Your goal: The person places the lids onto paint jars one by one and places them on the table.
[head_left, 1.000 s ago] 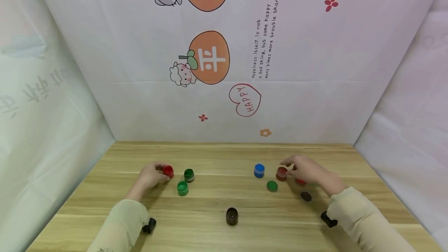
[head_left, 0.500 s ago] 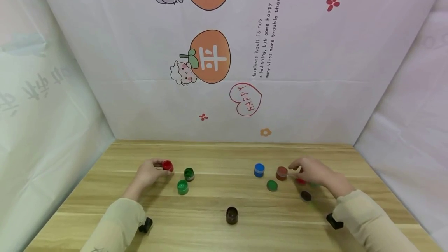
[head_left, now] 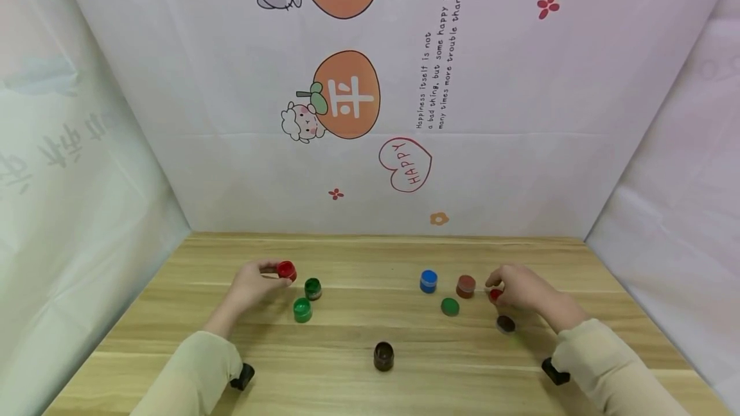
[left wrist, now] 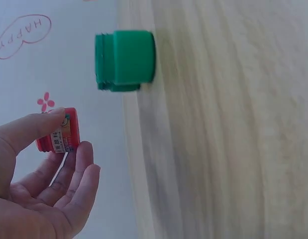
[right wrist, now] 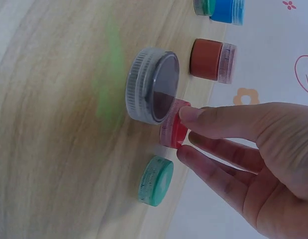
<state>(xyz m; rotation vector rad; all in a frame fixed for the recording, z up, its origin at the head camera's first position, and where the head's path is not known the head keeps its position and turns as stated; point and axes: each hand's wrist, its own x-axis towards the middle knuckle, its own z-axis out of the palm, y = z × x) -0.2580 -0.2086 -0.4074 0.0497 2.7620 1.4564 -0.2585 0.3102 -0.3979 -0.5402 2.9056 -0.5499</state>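
Observation:
My left hand [head_left: 253,284] holds an open red paint jar [head_left: 286,271] between thumb and fingers, raised over the table's left side. In the left wrist view a printed label shows on this red jar's side. Just right of it stand an open dark green jar [head_left: 313,288] and an open lighter green jar [head_left: 302,310]. On the right side, my right hand [head_left: 520,287] pinches a red lid [right wrist: 174,127] by its edge, thumb on one side and fingertip on the other. A dark lid [right wrist: 154,87] and a green lid [right wrist: 154,181] lie on either side of it.
A capped blue jar [head_left: 428,281] and a capped reddish-brown jar [head_left: 466,286] stand right of centre, with another green lid [head_left: 450,307] in front. Nearer the front is an open dark brown jar [head_left: 383,356]. A printed white sheet [head_left: 491,165] rises behind the table.
The left hand has lifted the red jar and shifted it slightly right. My right hand has left the reddish-brown jar, moved right and taken hold of the red lid.

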